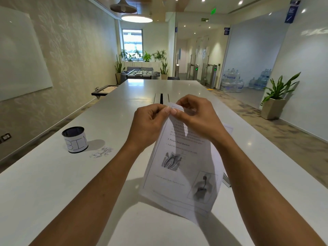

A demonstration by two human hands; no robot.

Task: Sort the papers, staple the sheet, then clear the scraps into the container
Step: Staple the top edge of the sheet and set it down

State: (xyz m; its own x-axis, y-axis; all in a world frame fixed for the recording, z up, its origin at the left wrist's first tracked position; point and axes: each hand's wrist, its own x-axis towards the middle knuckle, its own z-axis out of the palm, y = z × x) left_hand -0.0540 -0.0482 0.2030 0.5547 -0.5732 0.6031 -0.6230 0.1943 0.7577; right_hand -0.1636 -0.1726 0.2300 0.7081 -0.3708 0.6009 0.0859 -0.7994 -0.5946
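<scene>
White paper sheets hang above the table's near edge, left hand and right hand both pinching the top corner — square those edges flush before reaching for the stapler.

A long white surface runs away from the camera, with a cable slot set in its middle. Beyond its far end a foosball table is seen, flanked by potted plants. A whiteboard is mounted on the left wall. Water jugs are stacked at the right, near a planter.
</scene>
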